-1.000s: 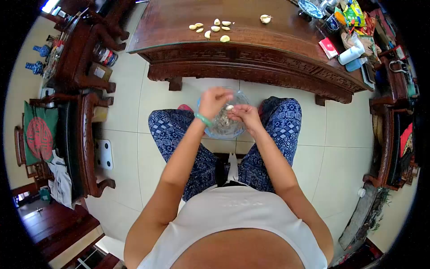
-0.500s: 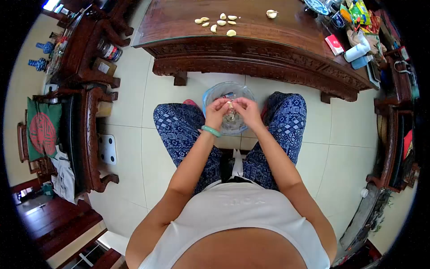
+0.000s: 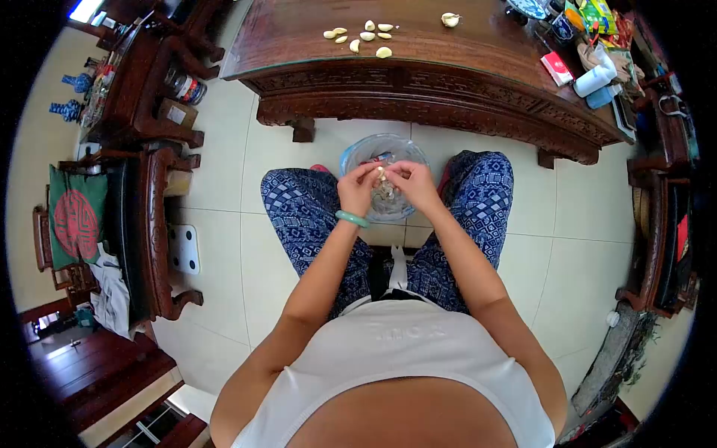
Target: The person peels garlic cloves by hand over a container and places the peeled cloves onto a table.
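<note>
A small pale garlic clove [image 3: 381,172] is pinched between the fingertips of my left hand [image 3: 357,187] and my right hand [image 3: 413,183], which meet over a lined bin [image 3: 361,147]. Both hands have their fingers closed on it. Bits of pale skin and other scraps show inside the bin beneath them. On the dark wooden table [image 3: 299,45] ahead lie several peeled garlic cloves [image 3: 367,36] in a loose group. A partly broken garlic bulb [image 3: 449,20] sits to their right.
At the table's right end are a red-and-white box [image 3: 556,69], a white bottle [image 3: 595,81] and colourful packets [image 3: 597,21]. My knees flank the bin. A carved chair [image 3: 160,239] and a white scale [image 3: 184,249] stand at left.
Both hands stay together over the bin, with the fingers shifting slightly around the clove. The whole view has moved a little.
</note>
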Motion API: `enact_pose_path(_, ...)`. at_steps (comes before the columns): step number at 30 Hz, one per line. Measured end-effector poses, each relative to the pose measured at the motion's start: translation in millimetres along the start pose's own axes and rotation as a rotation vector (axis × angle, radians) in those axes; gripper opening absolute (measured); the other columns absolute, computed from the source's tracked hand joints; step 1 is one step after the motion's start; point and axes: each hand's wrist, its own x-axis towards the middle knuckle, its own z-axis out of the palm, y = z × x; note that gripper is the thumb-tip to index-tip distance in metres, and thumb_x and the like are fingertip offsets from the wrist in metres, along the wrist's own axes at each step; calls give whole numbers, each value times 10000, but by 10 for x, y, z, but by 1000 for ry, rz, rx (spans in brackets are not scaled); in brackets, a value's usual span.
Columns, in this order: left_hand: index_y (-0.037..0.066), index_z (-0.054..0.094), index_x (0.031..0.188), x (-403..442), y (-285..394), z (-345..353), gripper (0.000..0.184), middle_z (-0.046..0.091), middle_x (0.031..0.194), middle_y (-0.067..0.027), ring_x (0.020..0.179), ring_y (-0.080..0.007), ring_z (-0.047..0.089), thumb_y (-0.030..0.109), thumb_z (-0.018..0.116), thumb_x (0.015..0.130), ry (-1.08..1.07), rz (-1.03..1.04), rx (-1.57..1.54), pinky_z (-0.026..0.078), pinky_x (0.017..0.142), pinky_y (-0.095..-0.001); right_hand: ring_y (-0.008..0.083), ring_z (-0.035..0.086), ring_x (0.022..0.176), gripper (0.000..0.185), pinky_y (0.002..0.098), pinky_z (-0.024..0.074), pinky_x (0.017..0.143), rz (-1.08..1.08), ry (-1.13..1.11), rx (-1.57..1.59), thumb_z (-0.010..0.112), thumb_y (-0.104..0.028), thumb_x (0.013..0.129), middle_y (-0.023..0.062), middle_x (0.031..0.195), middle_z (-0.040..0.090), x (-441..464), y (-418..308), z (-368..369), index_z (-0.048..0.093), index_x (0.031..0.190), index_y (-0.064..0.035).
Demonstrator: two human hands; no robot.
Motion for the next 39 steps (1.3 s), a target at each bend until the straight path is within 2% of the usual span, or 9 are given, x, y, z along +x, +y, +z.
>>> enact_pose_path(8,5,661,916,-24,219,16,135,586,683,-34,550,-83,479,19,589,803,-42,218,433,402,508,-227,61,526,541,92,214,411,487,-9,-27,35,623,-77,775,26,626,596,-17,-6,-31,619,767,14)
enact_pose_path(12,-4,656,906,-18,225,22,133,638,757,-68,589,-96,546,20,588,794,-93,103,336,448,543,-236,42,512,580,94,198,406,524,-10,10,3,652,-78,737,10,649,597,-23,-18,-24,618,722,9)
enact_pose_path(15,12,671,909,-28,213,55,137,571,626,-23,542,-69,467,12,581,805,-65,94,300,394,489,-225,54,526,553,117,214,415,501,-53,86,-30,674,-86,708,16,603,598,4,101,-4,617,663,6)
enact_pose_path(21,26,675,917,4,118,-8,151,591,619,-29,536,-57,467,9,574,805,-113,-42,188,402,489,-220,132,569,520,147,261,433,498,-135,157,-320,684,-130,659,94,594,609,-96,-139,59,612,659,-2)
enact_pose_path(24,26,674,922,29,134,-24,161,588,613,-38,528,-61,466,5,556,815,-155,120,373,401,478,-225,106,530,511,130,257,421,494,-174,171,-428,661,-103,659,101,586,586,-98,-154,61,601,679,11)
enact_pose_path(26,23,673,922,26,216,-27,164,568,586,-38,510,-67,458,11,547,818,-136,162,436,393,463,-237,221,595,551,136,311,458,533,-217,96,-493,659,-121,657,149,635,606,-57,-127,26,623,693,5)
enact_pose_path(29,23,672,925,61,171,-47,160,550,565,-35,498,-73,455,29,556,816,-160,34,386,390,461,-246,237,606,589,131,317,464,547,-204,72,-479,643,-110,693,140,699,627,-36,-199,-13,643,749,8)
enact_pose_path(36,31,673,928,79,89,-70,162,560,568,-48,500,-82,473,56,553,822,-97,22,458,397,468,-248,176,591,565,160,273,452,521,-329,3,-489,633,-117,763,115,748,634,-8,-55,-46,657,858,9)
enact_pose_path(39,37,672,923,74,108,-71,158,584,589,-70,511,-97,503,60,560,813,-106,80,515,415,484,-254,128,573,553,139,252,448,512,-116,-56,-320,624,-99,773,84,708,629,-29,-120,-32,655,838,21)
